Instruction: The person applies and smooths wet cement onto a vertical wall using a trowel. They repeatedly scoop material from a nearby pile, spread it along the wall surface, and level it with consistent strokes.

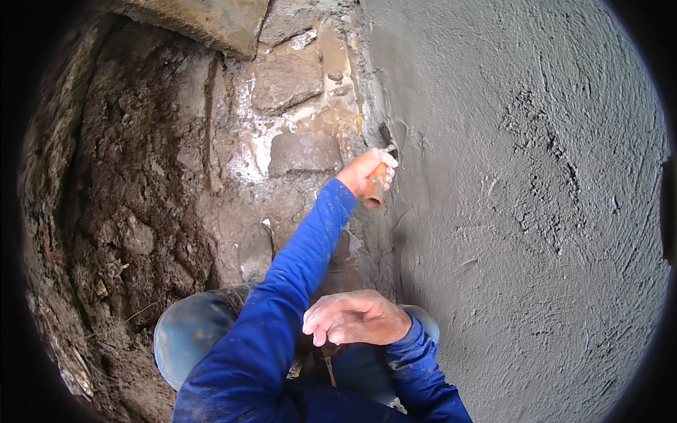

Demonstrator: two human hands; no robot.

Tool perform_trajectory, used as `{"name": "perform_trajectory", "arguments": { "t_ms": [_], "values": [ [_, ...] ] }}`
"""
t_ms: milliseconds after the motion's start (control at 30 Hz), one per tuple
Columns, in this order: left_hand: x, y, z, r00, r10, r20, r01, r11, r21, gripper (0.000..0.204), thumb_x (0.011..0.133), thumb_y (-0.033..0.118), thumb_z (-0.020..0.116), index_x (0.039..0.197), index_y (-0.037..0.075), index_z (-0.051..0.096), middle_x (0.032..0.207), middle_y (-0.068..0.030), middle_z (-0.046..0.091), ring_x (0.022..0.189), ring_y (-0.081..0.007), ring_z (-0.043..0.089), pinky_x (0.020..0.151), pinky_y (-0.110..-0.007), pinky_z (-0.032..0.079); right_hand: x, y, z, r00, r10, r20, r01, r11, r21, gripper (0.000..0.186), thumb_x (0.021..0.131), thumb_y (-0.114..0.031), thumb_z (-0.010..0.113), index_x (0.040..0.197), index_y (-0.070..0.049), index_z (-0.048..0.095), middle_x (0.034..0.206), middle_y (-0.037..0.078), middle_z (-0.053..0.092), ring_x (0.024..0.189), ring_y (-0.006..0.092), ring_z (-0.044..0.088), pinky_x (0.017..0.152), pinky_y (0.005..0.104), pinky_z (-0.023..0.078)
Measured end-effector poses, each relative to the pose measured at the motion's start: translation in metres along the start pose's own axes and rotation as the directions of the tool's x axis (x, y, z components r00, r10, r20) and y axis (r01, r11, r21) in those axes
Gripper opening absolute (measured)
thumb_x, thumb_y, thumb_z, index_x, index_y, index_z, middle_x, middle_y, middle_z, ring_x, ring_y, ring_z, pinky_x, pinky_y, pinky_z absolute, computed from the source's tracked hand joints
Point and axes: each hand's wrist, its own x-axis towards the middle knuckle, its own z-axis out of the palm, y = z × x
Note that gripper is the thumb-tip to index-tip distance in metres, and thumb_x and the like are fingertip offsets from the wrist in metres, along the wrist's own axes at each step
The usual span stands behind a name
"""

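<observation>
My left hand (365, 173) reaches forward and is wrapped round the orange, mortar-stained handle of a trowel (374, 192). The metal neck shows just past my fingers. Its narrow blade (385, 134) is seen nearly edge-on, at the foot of the grey plastered wall (479, 211); whether it presses into the plaster I cannot tell. My right hand (357, 317) hovers over my knees, palm turned inward, its fingers loosely bent and holding nothing.
Wet stone slabs (305, 153) with white splashes run along the wall's base. Left of them lies dark, lumpy soil (141, 211). A thick slab (204, 25) juts in at the top. The wall bears a rough, pitted patch (546, 166). My bent knees (190, 338) are close below.
</observation>
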Motion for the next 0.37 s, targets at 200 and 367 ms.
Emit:
{"name": "perform_trajectory", "arguments": {
  "t_ms": [200, 367],
  "values": [
    [-0.009, 0.026, 0.004, 0.999, -0.026, 0.047, 0.025, 0.999, 0.032, 0.012, 0.081, 0.012, 0.064, 0.078, 0.01, 0.053, 0.066, -0.0019, 0.051, 0.053, -0.0122, 0.05, 0.045, -0.029, 0.045, 0.006, 0.004, -0.003, 1.0, -0.002, 0.025, 0.003, 0.999, -0.048, 0.033, 0.095, -0.01, 0.062, 0.125, 0.002, 0.056, 0.114, 0.01, 0.063, 0.096, 0.0146, 0.064, 0.085, 0.0273, 0.05],
    [-0.009, 0.05, 0.012, 0.984, 0.118, 0.13, -0.12, 0.993, 0.007, 0.017, 0.079, 0.014, 0.068, 0.084, 0.014, 0.051, 0.068, 0.0005, 0.051, 0.052, -0.0115, 0.049, 0.046, -0.029, 0.045, 0.01, 0.014, -0.01, 0.999, -0.006, 0.053, 0.006, 1.0, 0.01, 0.033, 0.096, -0.012, 0.061, 0.126, 0.0, 0.056, 0.115, 0.01, 0.063, 0.099, 0.0153, 0.064, 0.086, 0.0257, 0.05]
  ]
}}
